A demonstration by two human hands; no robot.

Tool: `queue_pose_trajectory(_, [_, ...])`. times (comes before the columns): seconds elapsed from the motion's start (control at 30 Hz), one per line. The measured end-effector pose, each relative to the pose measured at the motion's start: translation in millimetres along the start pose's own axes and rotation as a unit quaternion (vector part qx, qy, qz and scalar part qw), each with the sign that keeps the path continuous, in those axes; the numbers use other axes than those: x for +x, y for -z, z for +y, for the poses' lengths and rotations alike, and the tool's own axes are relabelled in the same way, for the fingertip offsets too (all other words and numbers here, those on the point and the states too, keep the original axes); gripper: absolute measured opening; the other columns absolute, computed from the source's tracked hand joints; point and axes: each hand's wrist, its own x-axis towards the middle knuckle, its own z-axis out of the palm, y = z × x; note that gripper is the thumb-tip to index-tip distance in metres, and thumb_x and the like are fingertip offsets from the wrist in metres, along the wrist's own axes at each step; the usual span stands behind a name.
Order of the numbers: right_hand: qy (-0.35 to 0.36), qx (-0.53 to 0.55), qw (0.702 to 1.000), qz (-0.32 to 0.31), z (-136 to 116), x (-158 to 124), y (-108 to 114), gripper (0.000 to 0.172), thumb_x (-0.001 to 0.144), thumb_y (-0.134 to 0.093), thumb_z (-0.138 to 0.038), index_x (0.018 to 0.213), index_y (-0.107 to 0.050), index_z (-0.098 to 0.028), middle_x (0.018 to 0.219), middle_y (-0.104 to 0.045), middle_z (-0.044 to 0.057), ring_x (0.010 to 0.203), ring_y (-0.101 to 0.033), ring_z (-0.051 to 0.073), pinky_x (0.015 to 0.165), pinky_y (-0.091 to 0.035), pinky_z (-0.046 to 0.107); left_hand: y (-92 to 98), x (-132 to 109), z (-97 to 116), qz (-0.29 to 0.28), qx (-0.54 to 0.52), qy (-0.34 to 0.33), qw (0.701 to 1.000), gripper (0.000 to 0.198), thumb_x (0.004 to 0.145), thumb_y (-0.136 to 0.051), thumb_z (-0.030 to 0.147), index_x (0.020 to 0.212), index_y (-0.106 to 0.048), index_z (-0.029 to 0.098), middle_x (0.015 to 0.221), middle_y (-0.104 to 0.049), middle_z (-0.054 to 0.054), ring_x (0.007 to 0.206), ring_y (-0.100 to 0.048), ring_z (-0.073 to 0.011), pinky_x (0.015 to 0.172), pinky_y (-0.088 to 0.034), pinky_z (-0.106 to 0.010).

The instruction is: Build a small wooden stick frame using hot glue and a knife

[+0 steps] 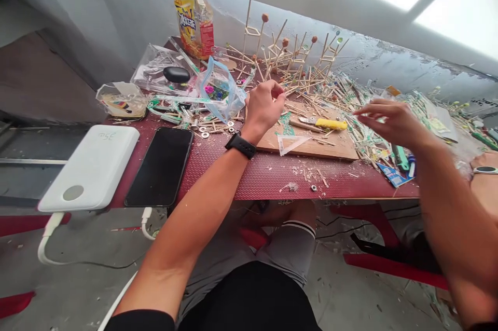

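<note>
My left hand [264, 108], a black watch on its wrist, is above the left end of a wooden board [342, 150]. Its thumb and forefinger come together; whatever they pinch is too small to make out. My right hand [389, 119] hovers past the board's right edge, fingers apart and slightly blurred, holding nothing visible. On the board lie a yellow utility knife [330, 123], a clear triangle ruler [292, 144] and thin sticks. Behind it stand stick structures [288, 56] with small brown balls. A plastic bag [221, 90] of colourful beads is left of my left hand.
A drink bottle [195, 25] stands at the back left. A white power bank [91, 165] and a black phone [160, 167] lie at the front left. Piled sticks and wrappers [373, 118] cover the right side. Another person's arm [486, 180] shows at the right edge.
</note>
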Motion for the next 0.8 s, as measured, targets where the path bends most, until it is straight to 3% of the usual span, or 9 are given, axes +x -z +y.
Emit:
queue_pose_trajectory(0.07, [0.083,0.013,0.996,-0.013,-42,36,-41,0.036,0.108,-0.065,-0.052,0.109,-0.091,-0.027,0.108,-0.079,0.016,0.085,-0.073,0.025,0.082,-0.059,0.051,2.3,1,-1,-0.006,0.023,0.020,1.000,0.013,0.097,-0.076,0.010,0.089,-0.073,0.020,0.093,-0.083,-0.006,0.085,-0.072,-0.0212,0.086,-0.058,-0.043])
queue_pose_trajectory(0.17, [0.164,0.014,0.985,-0.058,-85,78,-92,0.033,0.109,-0.061,-0.038,0.121,-0.090,-0.029,0.118,-0.075,0.014,0.100,-0.073,0.029,0.093,-0.062,0.054,4.7,-1,-1,-0.011,0.034,0.022,0.999,0.012,0.099,-0.075,0.012,0.090,-0.073,0.021,0.094,-0.083,-0.005,0.086,-0.074,-0.0205,0.085,-0.058,-0.042])
queue_pose_trajectory(0.3, [0.223,0.025,0.971,-0.088,-101,104,-131,0.029,0.109,-0.063,-0.032,0.117,-0.091,-0.033,0.129,-0.074,0.013,0.124,-0.070,0.034,0.109,-0.062,0.057,4.6,-3,2,-0.012,0.041,0.027,0.999,0.013,0.099,-0.073,0.011,0.091,-0.072,0.022,0.096,-0.083,-0.005,0.089,-0.075,-0.0213,0.087,-0.060,-0.043])
queue_pose_trajectory(0.4, [0.245,0.037,0.967,-0.054,-98,107,-145,0.030,0.110,-0.060,-0.033,0.115,-0.090,-0.030,0.135,-0.073,0.014,0.131,-0.068,0.036,0.113,-0.061,0.060,3.3,-4,4,-0.017,0.048,0.035,0.998,0.014,0.100,-0.073,0.010,0.092,-0.072,0.022,0.096,-0.082,-0.006,0.094,-0.076,-0.0233,0.091,-0.061,-0.045])
queue_pose_trajectory(0.53, [0.233,0.018,0.972,-0.018,-98,104,-153,0.033,0.111,-0.055,-0.030,0.129,-0.081,-0.024,0.150,-0.069,0.019,0.137,-0.064,0.039,0.119,-0.057,0.067,3.4,-3,7,-0.024,0.050,0.034,0.998,0.017,0.100,-0.072,0.006,0.091,-0.070,0.021,0.095,-0.080,-0.005,0.097,-0.077,-0.0236,0.096,-0.062,-0.045])
queue_pose_trajectory(0.6, [0.216,0.023,0.976,-0.007,-97,102,-152,0.027,0.110,-0.054,-0.028,0.120,-0.078,-0.023,0.136,-0.075,0.019,0.127,-0.067,0.037,0.114,-0.059,0.064,4.5,-2,9,-0.019,0.043,0.026,0.999,0.019,0.099,-0.072,0.005,0.089,-0.070,0.021,0.095,-0.080,-0.004,0.094,-0.076,-0.0216,0.095,-0.062,-0.043])
queue_pose_trajectory(0.7, [0.160,0.103,0.981,0.027,-92,99,-145,0.014,0.107,-0.057,-0.027,0.105,-0.071,-0.024,0.098,-0.077,0.009,0.092,-0.071,0.026,0.092,-0.063,0.049,6.7,-2,11,-0.007,0.029,0.016,0.999,0.023,0.097,-0.072,0.001,0.086,-0.070,0.021,0.092,-0.082,-0.001,0.088,-0.075,-0.0176,0.091,-0.062,-0.038])
queue_pose_trajectory(0.8, [0.108,0.222,0.963,0.104,-87,96,-138,0.012,0.102,-0.064,-0.036,0.101,-0.068,-0.025,0.088,-0.075,0.003,0.077,-0.069,0.020,0.079,-0.062,0.042,8.6,-2,13,-0.008,0.024,0.017,1.000,0.023,0.095,-0.073,0.000,0.085,-0.071,0.021,0.089,-0.082,-0.001,0.082,-0.073,-0.0151,0.086,-0.061,-0.034])
